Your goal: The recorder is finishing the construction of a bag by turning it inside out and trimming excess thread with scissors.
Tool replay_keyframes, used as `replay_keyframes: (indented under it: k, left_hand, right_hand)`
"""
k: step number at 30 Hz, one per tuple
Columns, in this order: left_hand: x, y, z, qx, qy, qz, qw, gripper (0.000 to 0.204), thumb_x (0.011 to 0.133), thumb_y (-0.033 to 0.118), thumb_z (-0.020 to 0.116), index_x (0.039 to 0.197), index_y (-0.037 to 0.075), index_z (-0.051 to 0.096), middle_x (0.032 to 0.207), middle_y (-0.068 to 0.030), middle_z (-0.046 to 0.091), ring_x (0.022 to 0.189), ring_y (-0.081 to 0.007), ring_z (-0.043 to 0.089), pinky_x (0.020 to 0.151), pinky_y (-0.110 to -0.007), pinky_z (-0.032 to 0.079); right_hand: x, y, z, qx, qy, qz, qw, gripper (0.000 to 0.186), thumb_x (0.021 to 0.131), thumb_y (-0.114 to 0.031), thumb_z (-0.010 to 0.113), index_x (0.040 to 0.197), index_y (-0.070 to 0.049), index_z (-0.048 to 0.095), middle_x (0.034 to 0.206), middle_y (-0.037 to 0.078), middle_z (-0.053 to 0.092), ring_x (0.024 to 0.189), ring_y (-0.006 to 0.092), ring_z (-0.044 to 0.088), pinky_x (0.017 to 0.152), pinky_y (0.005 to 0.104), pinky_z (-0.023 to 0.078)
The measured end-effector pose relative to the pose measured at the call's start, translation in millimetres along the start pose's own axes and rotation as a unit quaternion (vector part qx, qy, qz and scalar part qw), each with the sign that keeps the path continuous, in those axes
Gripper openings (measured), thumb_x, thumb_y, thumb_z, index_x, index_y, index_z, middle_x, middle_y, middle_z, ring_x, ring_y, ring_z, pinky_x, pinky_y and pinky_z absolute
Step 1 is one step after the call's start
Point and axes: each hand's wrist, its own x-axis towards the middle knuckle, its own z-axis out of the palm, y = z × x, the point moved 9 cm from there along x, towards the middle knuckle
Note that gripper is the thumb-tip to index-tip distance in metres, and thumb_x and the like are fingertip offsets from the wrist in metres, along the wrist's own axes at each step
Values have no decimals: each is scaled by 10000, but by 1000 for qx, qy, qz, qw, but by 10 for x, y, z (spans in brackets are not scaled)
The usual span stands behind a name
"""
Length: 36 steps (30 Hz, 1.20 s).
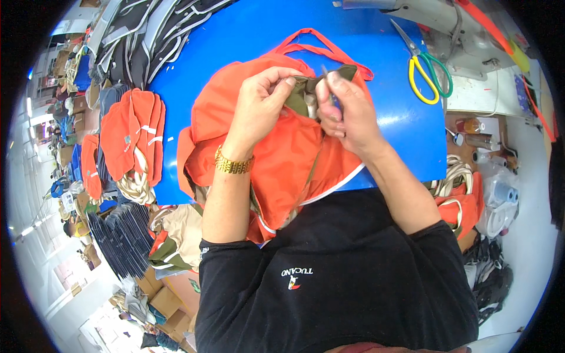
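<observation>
An orange fabric bag [220,97] with white edging and an olive-green lining [299,101] lies bunched up in front of me. Its orange strap [329,53] loops out at the far side. My left hand [262,106], above a gold wristwatch band, is closed in a pinch on the olive edge of the bag. Close by on the right, my right hand [356,117] is closed around a small tool with a dark pointed tip, most of it hidden by the fingers. The tip is at the olive fabric; whether it touches is unclear.
Scissors [424,67] with yellow and green handles lie on the blue table [406,135] at the far right. Grey-black edged pieces [141,35] are piled far left. Orange pieces [132,129] hang at the left edge. A sewing machine [429,20] stands at the back right.
</observation>
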Motion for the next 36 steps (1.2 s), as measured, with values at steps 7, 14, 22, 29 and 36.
replay_keyframes:
  k: [7,14,22,29,36]
  left_hand:
    - [-94,77,26,20,4,-4,1000,174,981,129,626,1093,11,689,861,14,683,714,-44,606,606,-212,487]
    - [-275,773,40,382,90,283,875,108,846,58,692,952,38,706,791,-109,647,709,-282,634,643,-355,513]
    - [-8,650,-74,302,56,301,903,89,901,64,596,942,11,655,934,-131,663,924,-327,608,805,-420,489]
    - [213,141,-168,125,39,72,989,186,980,151,585,996,-16,668,753,-11,604,665,-79,513,596,-261,428]
    - [144,112,-160,92,51,49,993,197,984,152,592,1014,-19,686,722,30,580,646,-38,480,566,-233,401]
  right_hand:
    - [-73,-745,-41,-419,76,-199,883,347,860,-270,784,1022,2,640,775,45,648,630,97,527,592,268,453]
    - [-68,-711,168,-572,41,-251,780,262,908,-249,704,870,2,636,763,137,672,667,225,652,613,335,491]
    - [-35,-864,-110,-475,130,-248,834,223,928,-227,710,967,-24,627,691,14,579,640,93,541,580,272,440]
    - [-110,-65,94,-114,17,87,990,522,1052,-536,376,1001,-73,610,697,-40,459,465,28,296,410,201,216]
    - [3,113,-10,-76,26,129,988,501,1053,-503,399,971,-64,626,643,-62,428,435,24,303,385,204,214]
